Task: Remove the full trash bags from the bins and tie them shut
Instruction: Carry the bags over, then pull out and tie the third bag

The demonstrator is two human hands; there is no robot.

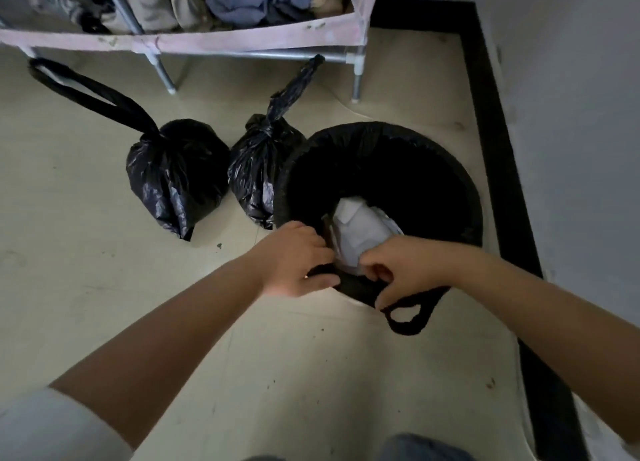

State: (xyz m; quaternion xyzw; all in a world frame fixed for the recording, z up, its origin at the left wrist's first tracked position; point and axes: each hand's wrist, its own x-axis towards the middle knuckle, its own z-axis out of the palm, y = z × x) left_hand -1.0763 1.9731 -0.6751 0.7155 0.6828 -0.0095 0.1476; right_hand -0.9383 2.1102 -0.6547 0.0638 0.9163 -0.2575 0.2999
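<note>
A round bin lined with a black trash bag (381,138) stands on the floor at centre right. White crumpled paper (360,232) lies inside it near the front. My left hand (298,259) grips the bag's near rim from the left. My right hand (405,266) pinches the same rim just to the right, and a black handle loop (408,318) hangs below it. Two tied black trash bags rest on the floor left of the bin: one with a long looped handle (176,176), the other (256,169) touching the bin.
A metal-framed fabric wardrobe (242,41) with folded clothes stands at the back, its legs on the floor behind the bags. A white wall with a black baseboard (498,148) runs along the right. Pale floor lies in front of me.
</note>
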